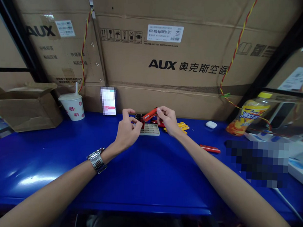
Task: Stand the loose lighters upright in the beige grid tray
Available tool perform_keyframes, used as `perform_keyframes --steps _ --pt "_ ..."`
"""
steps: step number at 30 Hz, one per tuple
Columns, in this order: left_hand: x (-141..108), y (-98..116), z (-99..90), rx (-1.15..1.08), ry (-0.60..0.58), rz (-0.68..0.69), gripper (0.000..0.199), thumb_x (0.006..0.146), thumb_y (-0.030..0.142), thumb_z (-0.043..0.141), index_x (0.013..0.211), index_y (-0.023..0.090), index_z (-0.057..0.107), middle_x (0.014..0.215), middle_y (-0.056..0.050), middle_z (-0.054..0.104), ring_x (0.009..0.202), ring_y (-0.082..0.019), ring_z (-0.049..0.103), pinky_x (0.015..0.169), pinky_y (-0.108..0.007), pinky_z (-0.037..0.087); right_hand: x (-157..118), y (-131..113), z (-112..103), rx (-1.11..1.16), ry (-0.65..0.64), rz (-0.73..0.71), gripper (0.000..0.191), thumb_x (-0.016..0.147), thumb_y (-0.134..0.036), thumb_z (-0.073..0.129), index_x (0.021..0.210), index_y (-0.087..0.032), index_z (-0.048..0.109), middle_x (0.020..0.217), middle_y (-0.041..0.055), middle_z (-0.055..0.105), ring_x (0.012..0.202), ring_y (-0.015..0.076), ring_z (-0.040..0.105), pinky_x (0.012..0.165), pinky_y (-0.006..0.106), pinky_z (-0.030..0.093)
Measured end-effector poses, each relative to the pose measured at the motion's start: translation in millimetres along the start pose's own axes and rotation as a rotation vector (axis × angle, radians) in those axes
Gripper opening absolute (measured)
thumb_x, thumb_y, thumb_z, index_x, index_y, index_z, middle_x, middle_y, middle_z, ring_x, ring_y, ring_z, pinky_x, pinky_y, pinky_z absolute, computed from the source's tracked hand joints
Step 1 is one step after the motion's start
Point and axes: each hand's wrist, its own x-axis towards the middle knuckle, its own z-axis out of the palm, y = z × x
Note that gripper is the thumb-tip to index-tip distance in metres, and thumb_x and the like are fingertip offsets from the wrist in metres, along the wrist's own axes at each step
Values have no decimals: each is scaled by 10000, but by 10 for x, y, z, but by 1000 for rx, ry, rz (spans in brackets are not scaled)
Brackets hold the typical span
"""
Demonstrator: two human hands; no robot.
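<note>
My right hand (167, 120) pinches a slim red lighter (149, 114) by its right end and holds it tilted above a pale compartment tray (152, 130). At the tray's left end is my left hand (128, 131), its fingers curled and the thumb tip against a darker red lighter (142, 123) that stands upright there; the hand partly hides this grip. A black piece with small holes (138, 116) sits behind the tray. More red lighters lie behind the right hand, mostly covered. Several yellow lighters (182, 126) lie to its right, and one red lighter (209, 149) rests apart.
A paper cup with a straw (71, 106), an open cardboard box (26, 108) and a lit phone (108, 101) stand at the back left. At the right are a white earbud case (211, 124), a drink bottle (249, 113) and a blurred dark object (256, 161). Large cartons (167, 90) wall the back.
</note>
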Motion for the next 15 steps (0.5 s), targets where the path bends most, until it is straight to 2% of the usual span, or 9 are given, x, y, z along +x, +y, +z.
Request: perform_keyframes --steps 4,8,12,15 --pt "31 -33 -4 51 63 20 209 778 190 490 954 207 378 558 52 545 459 -107 498 486 -234 349 -8 173 -71 -197 -28 -2 309 814 -489 553 766 -184 543 574 -20 550 453 101 478 473 237 364" --pt "32 -43 5 102 52 65 212 762 154 509 928 208 388 527 74 513 440 -95 460 499 -236 337 -78 242 53 -412 -146 -97 226 852 -405 524 818 -187 571 595 -11 579 500 112 475 509 239 354" --pt "24 -45 5 135 40 82 219 749 130 508 921 206 397 535 77 505 448 -94 460 516 -239 348 -105 174 131 -437 -188 -154 233 860 -347 521 1045 -207 539 652 -19 590 534 126 508 536 246 377" --pt "23 -42 0 153 39 74 211 749 124 506 912 205 400 540 72 507 449 -97 458 519 -244 350 -77 41 61 -454 -157 -179 250 867 -304 499 1100 -214 503 698 -7 624 559 135 533 578 263 408"
